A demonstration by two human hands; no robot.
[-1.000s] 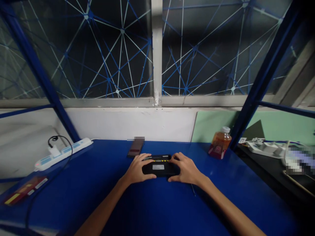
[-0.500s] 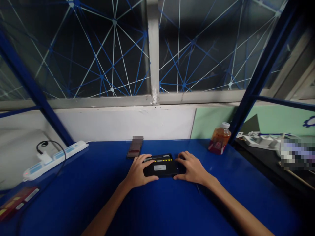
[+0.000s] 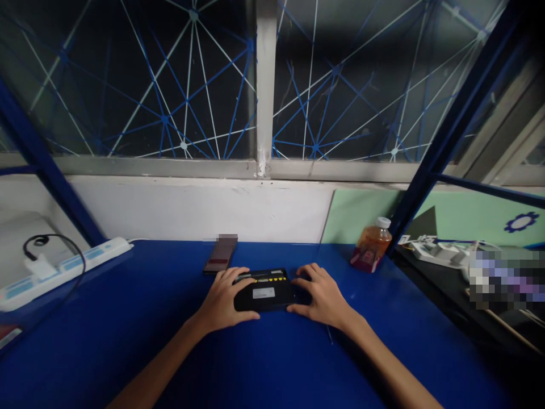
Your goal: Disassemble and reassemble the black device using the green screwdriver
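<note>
On the blue desk (image 3: 272, 363), straight ahead of the seated person, the following items:

One black case (image 3: 255, 304), lying flat between two bare hands, a pale label (image 3: 263, 293) on its upper face and a row of yellow marks (image 3: 276, 279) nearer its far edge.

One left hand (image 3: 219, 301), parted in a wide pinch and holding the case's left end, fingers over the far side, thumb along the near edge.

One right hand (image 3: 323, 298), half open at the right end, fingers curled and thumb set apart from them. Whether it grips the case or only rests beside it, I cannot tell.

Step in hand, by my judgement: steadying and adjusting the case from both ends. Any next move would seem to call for a firm left hold, level handling and careful placing of the right fingertips.

Also listed: one phone (image 3: 220, 258), flat beyond the left hand; one thin rod (image 3: 330, 335), near the right wrist; one capped bottle (image 3: 370, 250), upright at the far right; one power strip (image 3: 100, 254), at the far left.
</note>
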